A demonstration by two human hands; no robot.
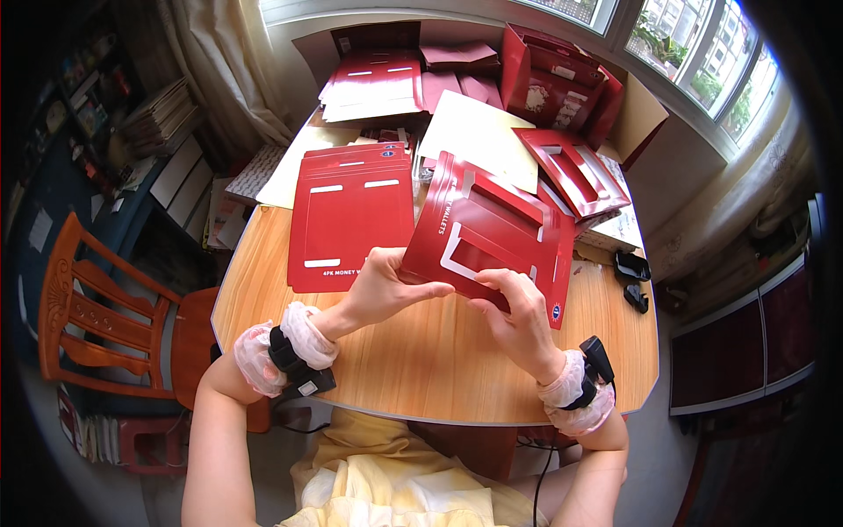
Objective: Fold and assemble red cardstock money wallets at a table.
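A glossy red printed card sleeve (504, 227) with cut-out slots and white writing is held tilted above the table. My left hand (385, 280) grips its lower left corner, the fingers partly hidden behind it and the thumb stretched along the bottom edge. At that same edge, my right hand (523, 316) has its index finger bent onto the front beside the white-edged cut-out and its thumb just below. Left of the sleeve lies a stack of flat red printed cards (352, 217) with white slots.
Behind lie a cream sheet (481, 138), another stack of red cards (375, 82) and a red carton (560, 79). Red window-cut sleeves (579, 171) rest at the right, near small black objects (632, 267). A wooden chair (112, 316) stands left of the wooden table (428, 369).
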